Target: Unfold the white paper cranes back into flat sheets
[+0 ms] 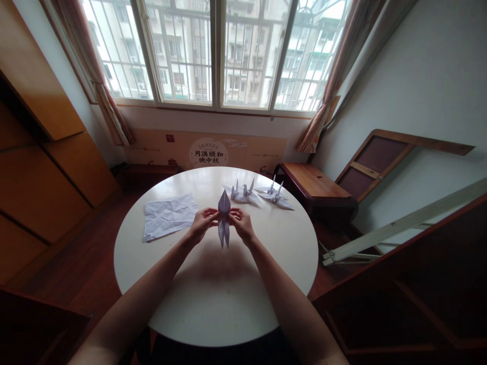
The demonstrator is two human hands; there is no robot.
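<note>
Between both hands, above the desk (213, 284), a folded paper (224, 218) stands with its long axis from twelve to six; left hand (201, 224) and right hand (241, 224) pinch its sides equally near.

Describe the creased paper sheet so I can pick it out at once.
On the round white table, look left of the left hand. The creased sheet lies flat and unfolded there, unlike the folded cranes by the far rim and the half-folded piece held between both hands.

The room is lit by daylight from the window (216, 53), which is slightly overexposed. A soft shadow is cast on the round table (213, 304) beneath the arms. Straight lines are bent toward the edges by wide-angle distortion.
</note>
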